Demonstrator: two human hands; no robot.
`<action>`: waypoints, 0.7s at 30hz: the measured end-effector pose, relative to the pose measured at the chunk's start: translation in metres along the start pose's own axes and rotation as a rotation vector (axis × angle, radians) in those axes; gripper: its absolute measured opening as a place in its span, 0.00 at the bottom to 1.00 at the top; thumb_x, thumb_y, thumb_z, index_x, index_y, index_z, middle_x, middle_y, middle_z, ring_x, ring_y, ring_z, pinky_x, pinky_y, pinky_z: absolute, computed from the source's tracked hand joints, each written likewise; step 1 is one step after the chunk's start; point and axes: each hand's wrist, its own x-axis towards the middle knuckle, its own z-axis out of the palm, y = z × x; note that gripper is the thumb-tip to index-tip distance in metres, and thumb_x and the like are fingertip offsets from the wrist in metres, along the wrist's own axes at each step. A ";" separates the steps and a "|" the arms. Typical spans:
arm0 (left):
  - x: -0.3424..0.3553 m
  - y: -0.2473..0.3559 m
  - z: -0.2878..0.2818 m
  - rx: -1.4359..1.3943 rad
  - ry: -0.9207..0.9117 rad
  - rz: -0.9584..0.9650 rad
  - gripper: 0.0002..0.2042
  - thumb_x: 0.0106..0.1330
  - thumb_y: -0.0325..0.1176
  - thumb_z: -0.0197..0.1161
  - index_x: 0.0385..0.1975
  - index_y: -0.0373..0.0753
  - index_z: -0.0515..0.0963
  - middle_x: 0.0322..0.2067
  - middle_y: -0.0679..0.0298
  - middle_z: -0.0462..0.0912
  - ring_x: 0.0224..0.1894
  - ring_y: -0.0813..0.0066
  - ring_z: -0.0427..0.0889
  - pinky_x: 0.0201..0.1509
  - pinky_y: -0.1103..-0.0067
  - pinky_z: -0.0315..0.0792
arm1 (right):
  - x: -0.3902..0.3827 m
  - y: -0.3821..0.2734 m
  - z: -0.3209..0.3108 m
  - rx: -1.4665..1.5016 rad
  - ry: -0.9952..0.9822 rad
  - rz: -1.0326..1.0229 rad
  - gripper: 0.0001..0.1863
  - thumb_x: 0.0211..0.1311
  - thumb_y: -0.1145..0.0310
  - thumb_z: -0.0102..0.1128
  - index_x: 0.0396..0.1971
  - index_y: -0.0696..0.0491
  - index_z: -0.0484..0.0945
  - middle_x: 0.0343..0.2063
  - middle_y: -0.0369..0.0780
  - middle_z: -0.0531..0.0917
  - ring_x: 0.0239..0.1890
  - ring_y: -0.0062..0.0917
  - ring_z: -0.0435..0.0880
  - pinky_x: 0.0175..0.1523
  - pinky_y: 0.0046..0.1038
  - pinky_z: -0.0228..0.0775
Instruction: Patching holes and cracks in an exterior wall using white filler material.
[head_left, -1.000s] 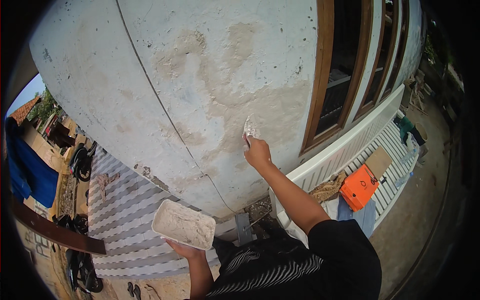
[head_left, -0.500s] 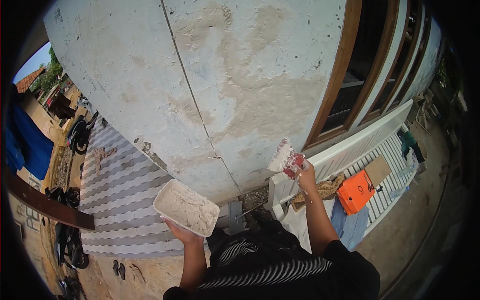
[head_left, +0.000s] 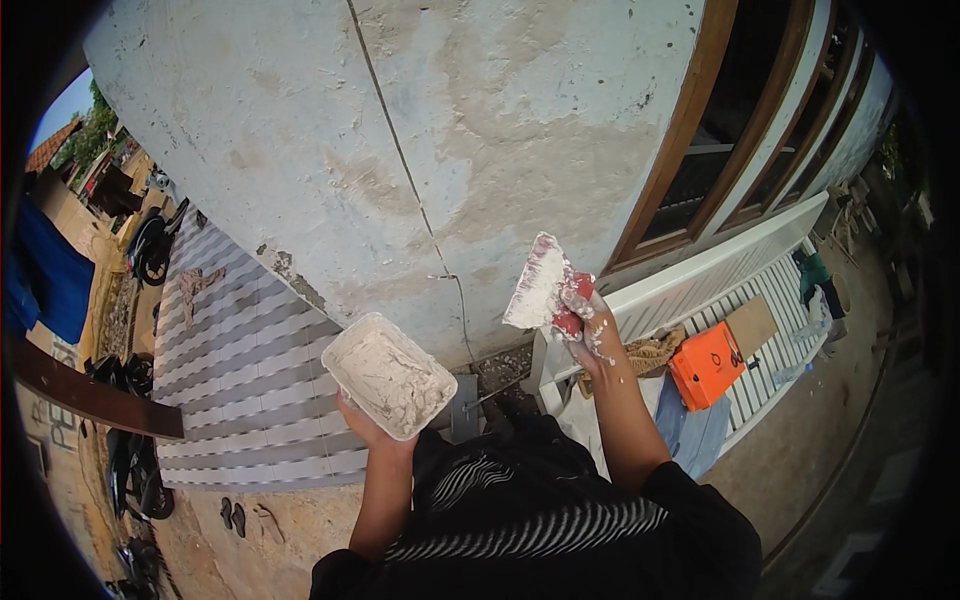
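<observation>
My left hand [head_left: 372, 428] is closed round the underside of a white rectangular tub [head_left: 392, 376], its fingers mostly hidden beneath it. Beige-grey filler paste with a rough, scooped surface lies in the tub. In my right hand [head_left: 594, 325] is a putty knife [head_left: 540, 285] with a red handle, its wide blade coated in whitish paste and tilted up. Smears of paste cover the fingers of that hand. Both things are held apart from each other, in front of the pale wall [head_left: 470, 180], which has beige patches and a thin vertical crack or cable line.
At right, a white slatted bench [head_left: 770, 370] holds an orange box [head_left: 706, 366], cardboard [head_left: 752, 328] and cloths. Brown-framed windows [head_left: 670, 150] are set in the wall. Striped tiles [head_left: 250, 400] cover the ground at left, with sandals [head_left: 233, 516] and motorbikes [head_left: 150, 245] beyond.
My right hand has moved left and up slightly, turning the putty knife so more of its coated blade shows. The tub in my left hand has shifted right and up a little.
</observation>
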 end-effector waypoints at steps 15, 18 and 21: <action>-0.003 0.019 -0.005 -0.066 -0.100 0.089 0.32 0.68 0.56 0.42 0.67 0.43 0.58 0.62 0.56 0.67 0.60 0.49 0.71 0.60 0.49 0.67 | 0.011 0.018 0.043 -0.030 -0.198 0.121 0.20 0.61 0.70 0.62 0.52 0.58 0.70 0.39 0.39 0.81 0.35 0.24 0.82 0.29 0.24 0.74; 0.001 0.017 -0.006 -0.034 -0.078 0.091 0.32 0.69 0.57 0.40 0.67 0.43 0.58 0.62 0.56 0.67 0.60 0.49 0.71 0.59 0.50 0.68 | 0.005 0.020 0.078 -0.140 -0.242 0.176 0.20 0.60 0.74 0.62 0.51 0.59 0.70 0.40 0.39 0.80 0.38 0.22 0.82 0.36 0.23 0.76; 0.001 0.010 -0.004 -0.017 -0.088 0.053 0.31 0.70 0.57 0.37 0.67 0.43 0.58 0.63 0.57 0.66 0.61 0.50 0.70 0.61 0.52 0.67 | 0.005 0.031 0.099 -0.262 -0.306 0.133 0.21 0.60 0.75 0.63 0.53 0.58 0.69 0.42 0.38 0.80 0.40 0.20 0.81 0.40 0.22 0.77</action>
